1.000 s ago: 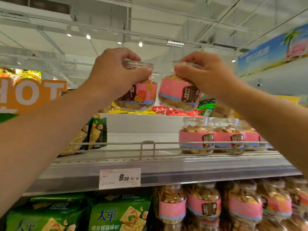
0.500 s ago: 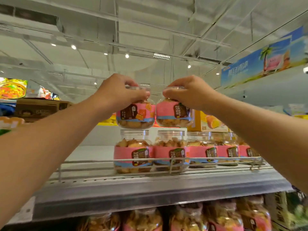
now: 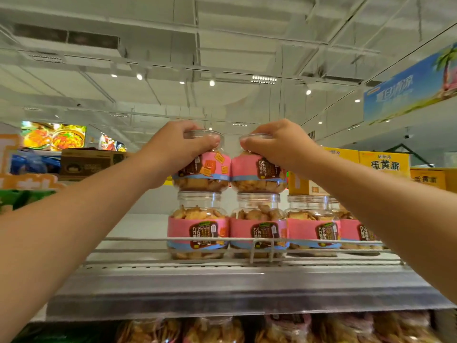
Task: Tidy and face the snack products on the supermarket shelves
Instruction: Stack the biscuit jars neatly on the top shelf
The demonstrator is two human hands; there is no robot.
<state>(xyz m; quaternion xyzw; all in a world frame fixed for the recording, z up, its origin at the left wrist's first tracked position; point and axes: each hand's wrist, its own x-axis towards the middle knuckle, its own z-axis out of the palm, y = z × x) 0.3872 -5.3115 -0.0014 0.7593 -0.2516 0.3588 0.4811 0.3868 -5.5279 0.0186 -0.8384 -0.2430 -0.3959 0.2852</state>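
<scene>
Where they hung higher before, both gripped jars (image 3: pixel 201 169) now sit atop the shelf row (image 3: pixel 259 231).

Six pink-labelled biscuit jars (image 3: pixel 199 233): four standing along the shelf (image 3: pixel 222 285), two stacked atop them at 12 o'clock; three yellow cartons (image 3: pixel 384 163) at 2 o'clock

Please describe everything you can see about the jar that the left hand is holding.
The jar in the left hand is a clear plastic jar of square golden crackers. A pink label with a blue lower band wraps its middle, showing a brown panel and small orange cracker pictures. The fingers curl over its transparent lid from above. It stands about upright, directly over the leftmost shelf jar, at or just above that jar's lid; contact is unclear. Its right side meets the matching jar in the right hand.
</scene>
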